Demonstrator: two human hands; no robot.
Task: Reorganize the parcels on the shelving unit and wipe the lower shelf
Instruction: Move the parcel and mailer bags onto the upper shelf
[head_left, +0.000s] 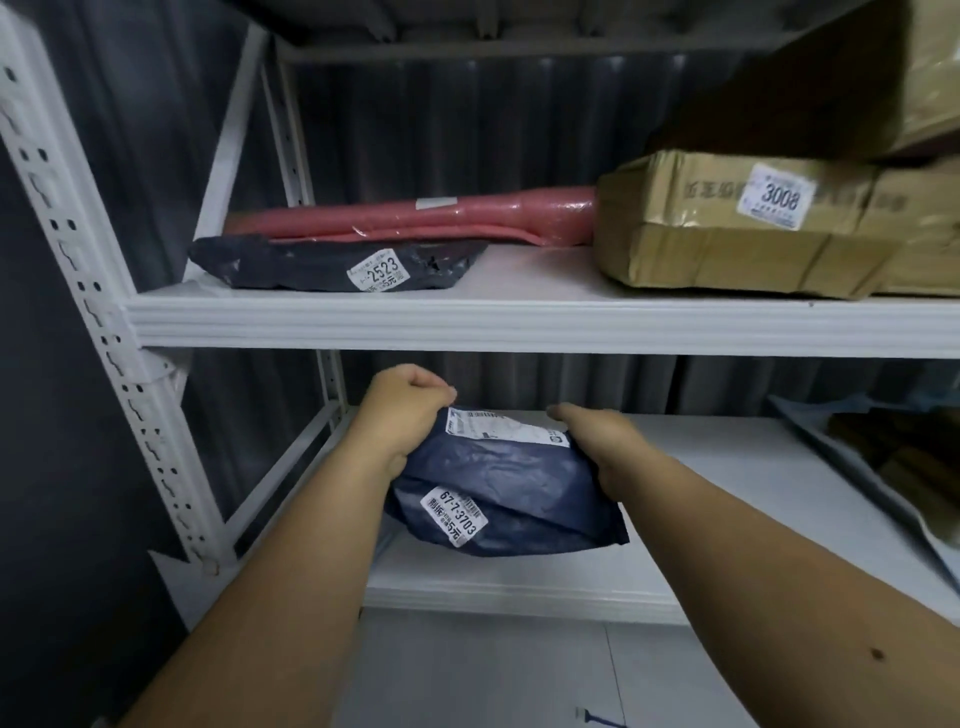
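Both hands on the dark blue parcel (498, 483) now, the soft mailer tagged 67-7-3703. My left hand (400, 415) is curled tight around its far left corner, fingers bunching the plastic. My right hand (597, 441) clamps the right edge, thumb laid over the top by the white shipping label. The bag hangs between my hands, over the front part of the lower shelf (727, 499); whether its underside touches the board I cannot tell.

I judge this to be the reorganizing step: one parcel in hand, being shifted on or off the lower shelf. No cloth in sight, so wiping looks not yet begun.

Above my hands runs the upper shelf (519, 322). Up and to the left of my left hand lies a black parcel (332, 267) marked 2523, with a pink wrapped bundle (426, 221) just behind it. Up to the right of my right hand sits a taped cardboard box (737, 228) marked 3008. Between them there is bare board.

Next move, as I see it: lift the bag clear with both grips kept firm, since the plastic is slippery and floppy, and set it flat in that gap above.
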